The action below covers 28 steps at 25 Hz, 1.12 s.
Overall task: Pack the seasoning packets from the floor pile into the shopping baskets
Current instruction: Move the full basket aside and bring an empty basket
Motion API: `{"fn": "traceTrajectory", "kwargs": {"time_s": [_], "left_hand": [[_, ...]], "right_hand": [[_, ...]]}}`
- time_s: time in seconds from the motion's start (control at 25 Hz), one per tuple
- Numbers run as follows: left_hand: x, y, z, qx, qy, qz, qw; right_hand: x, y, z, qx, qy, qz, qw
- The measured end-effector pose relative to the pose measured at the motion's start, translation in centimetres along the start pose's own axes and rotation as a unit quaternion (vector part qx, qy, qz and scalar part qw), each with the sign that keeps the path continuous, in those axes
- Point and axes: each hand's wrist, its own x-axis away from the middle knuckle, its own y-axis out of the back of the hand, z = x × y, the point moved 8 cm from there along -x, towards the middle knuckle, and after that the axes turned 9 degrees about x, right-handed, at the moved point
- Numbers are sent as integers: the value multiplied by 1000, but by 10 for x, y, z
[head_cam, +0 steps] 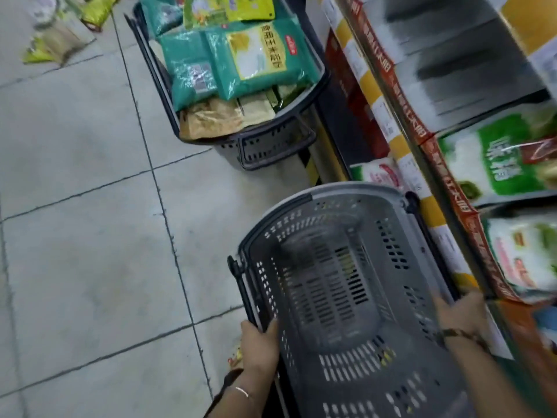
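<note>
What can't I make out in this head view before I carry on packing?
All in the head view:
floor pile: cut off by the top edge and blurred; packet count unreadable.
full basket: top packets hide the lower layers; far end out of frame.
right hand: fingers hidden past the grey basket rim; grip unclear.
left hand: fingers hidden behind that rim; only the thumb shows.
shelf packets: motion-blurred, labels unreadable.
</note>
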Motion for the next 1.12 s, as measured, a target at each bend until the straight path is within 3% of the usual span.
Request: {"fn": "traceTrajectory", "kwargs": {"time_s": [0.12, 0.24, 0.48, 0.88, 1.12], "left_hand": [[-9, 19, 2, -3, -4, -8, 1000], [-13, 50, -14, 13, -27, -25, 999], [34, 156, -69, 11, -123, -74, 990], [166, 331, -135, 67, -226, -109, 966], [204, 413, -129, 79, -197, -149, 966]], "right_hand": [[11, -5, 15, 53, 38, 67, 996], [40, -6, 28, 14, 55, 111, 992], [135, 48, 44, -58, 78, 122, 988], [279, 175, 96, -88, 177, 118, 973], [362, 221, 157, -72, 265, 143, 951]]}}
